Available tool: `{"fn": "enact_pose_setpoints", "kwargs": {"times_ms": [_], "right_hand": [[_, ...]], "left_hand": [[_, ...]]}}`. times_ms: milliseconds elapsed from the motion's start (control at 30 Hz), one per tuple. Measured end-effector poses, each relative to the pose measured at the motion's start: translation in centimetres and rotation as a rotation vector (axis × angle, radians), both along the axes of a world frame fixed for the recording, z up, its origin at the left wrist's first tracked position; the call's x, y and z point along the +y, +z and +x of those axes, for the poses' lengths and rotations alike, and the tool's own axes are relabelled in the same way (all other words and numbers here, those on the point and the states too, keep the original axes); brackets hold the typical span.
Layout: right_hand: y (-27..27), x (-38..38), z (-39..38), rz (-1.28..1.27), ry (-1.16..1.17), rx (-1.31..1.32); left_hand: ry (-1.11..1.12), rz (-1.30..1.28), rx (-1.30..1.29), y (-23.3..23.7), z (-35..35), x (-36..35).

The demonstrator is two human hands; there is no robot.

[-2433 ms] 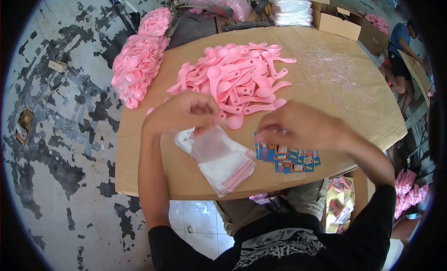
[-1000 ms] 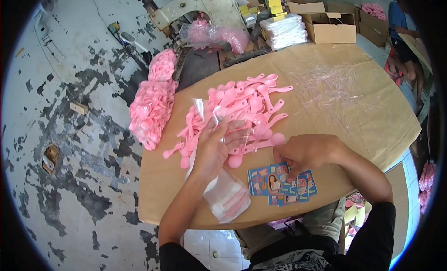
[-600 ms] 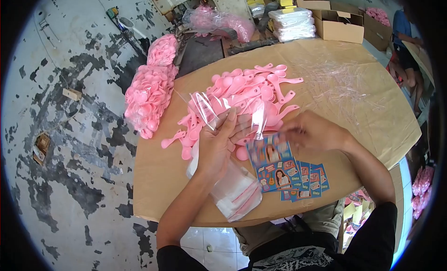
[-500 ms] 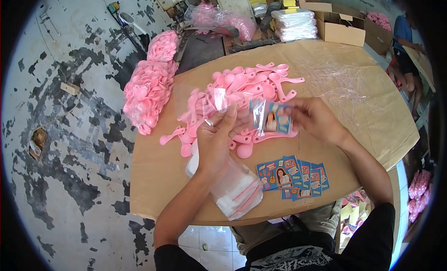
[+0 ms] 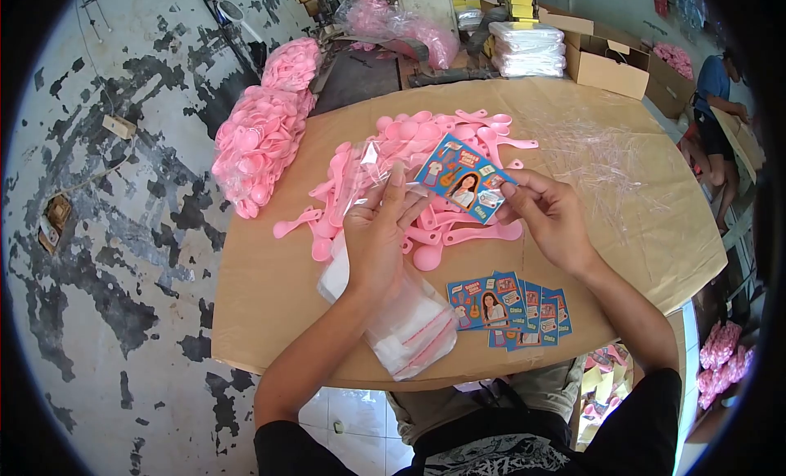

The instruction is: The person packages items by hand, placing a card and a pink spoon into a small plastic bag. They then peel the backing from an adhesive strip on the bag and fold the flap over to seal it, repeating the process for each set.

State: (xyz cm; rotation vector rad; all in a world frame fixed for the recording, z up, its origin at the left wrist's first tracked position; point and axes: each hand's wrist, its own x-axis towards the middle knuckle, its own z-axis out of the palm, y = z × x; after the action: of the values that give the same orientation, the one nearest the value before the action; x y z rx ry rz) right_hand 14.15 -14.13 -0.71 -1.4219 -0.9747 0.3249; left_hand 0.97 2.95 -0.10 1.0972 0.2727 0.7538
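My left hand (image 5: pixel 378 226) pinches a clear plastic bag (image 5: pixel 364 175) between thumb and fingers, over the heap of pink plastic spoons (image 5: pixel 417 136). Between the thumb and fingers of my right hand (image 5: pixel 550 218) is a blue printed card (image 5: pixel 464 179), tilted, its picture side up. The card's left corner is close to the bag and the left fingertips. Below my hands, several matching cards (image 5: pixel 491 306) lie fanned out on the brown-covered table (image 5: pixel 270 312). Beside them, partly behind my left forearm, is a stack of clear plastic bags (image 5: pixel 413 333).
Bulging bags of pink spoons (image 5: pixel 260 140) stand at the table's left edge. Thin clear plastic strips (image 5: pixel 589 148) are scattered at the right. Behind are a stack of plastic packs (image 5: pixel 528 50) and an open carton (image 5: pixel 610 67). Another person (image 5: pixel 716 99) sits far right.
The card has turned from a glare-covered, upright angle to lie tilted with its print facing me. My right hand has steadied, its fingers on the card's right end. The view has shifted slightly.
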Motion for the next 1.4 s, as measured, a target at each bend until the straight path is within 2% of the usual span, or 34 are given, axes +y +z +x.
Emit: {"fn": "enact_pose_setpoints", "kwargs": {"times_ms": [200,300,400,500,633,800,933,1033,1100,1200,1233,1367,1400], "right_hand": [[0.2,-0.1,-0.5,-0.036,0.081,-0.027],[-0.1,0.1,-0.7,0.024,0.150,0.137],[0.2,0.1,-1.5,0.011,0.199,0.161],[-0.7,0.2,-1.5,0.001,0.265,0.162],[-0.5,0.1,-1.9,0.011,0.189,0.122],[-0.6,0.1,-2.0,0.044,0.203,0.140],[-0.5,0.2,-2.2,0.015,0.212,0.175],[-0.6,0.1,-2.2,-0.047,0.240,0.179],[-0.1,-0.4,-2.1,-0.118,0.237,0.174],[0.2,-0.3,-2.9,0.034,0.217,0.158],[0.9,-0.5,-3.2,0.042,0.274,0.139],[1.8,-0.6,-4.1,-0.138,0.181,0.224],[1.3,-0.7,-3.7,-0.115,0.196,0.172]], "left_hand": [[-0.143,-0.016,0.072,0.2,-0.1,-0.9],[-0.162,-0.025,0.106,0.0,0.0,-1.9],[-0.175,-0.037,0.039,0.3,-0.4,-3.0],[-0.202,0.063,0.193,-0.1,-0.9,-2.9],[-0.149,0.359,0.141,-0.2,-1.0,-4.4],[-0.199,0.323,0.156,-0.1,-0.9,-4.6],[-0.352,0.322,0.108,-1.3,-0.4,-4.0],[-0.288,0.402,0.061,-0.3,-0.8,-5.1],[-0.349,0.357,-0.064,-0.1,-1.0,-5.0],[-0.436,0.316,-0.196,0.6,-1.4,-3.8],[-0.450,0.276,-0.203,1.0,-1.5,-3.7],[-0.537,0.217,-0.176,1.0,-1.1,-3.6],[-0.548,0.273,-0.087,0.9,-1.5,-3.7]]}}
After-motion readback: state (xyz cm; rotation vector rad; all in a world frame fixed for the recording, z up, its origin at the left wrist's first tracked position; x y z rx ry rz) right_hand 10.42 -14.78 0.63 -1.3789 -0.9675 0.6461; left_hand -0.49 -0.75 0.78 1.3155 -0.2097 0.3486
